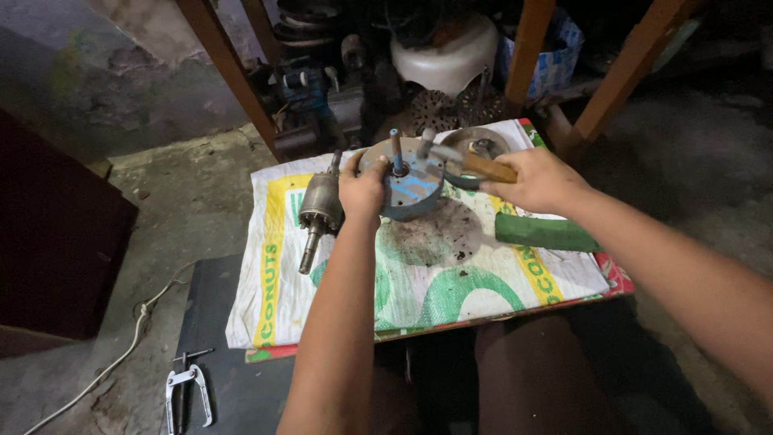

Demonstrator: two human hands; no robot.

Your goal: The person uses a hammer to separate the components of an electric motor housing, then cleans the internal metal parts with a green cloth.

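Observation:
My left hand (364, 192) grips the rim of a round grey-blue motor housing (412, 189), tilted up off a printed white sack (451, 274), with a shaft (396, 151) sticking out of its centre. My right hand (541, 181) is shut on the wooden handle of a hammer (481, 165), whose metal head sits near the housing's upper edge. A second round metal cover (477, 145) lies just behind the hammer.
A motor rotor with shaft (317, 211) lies on the sack's left part. A green block (543, 234) rests under my right wrist. A metal puller tool (185, 391) and a white cord (121, 354) lie on the floor at left. Wooden legs and clutter stand behind.

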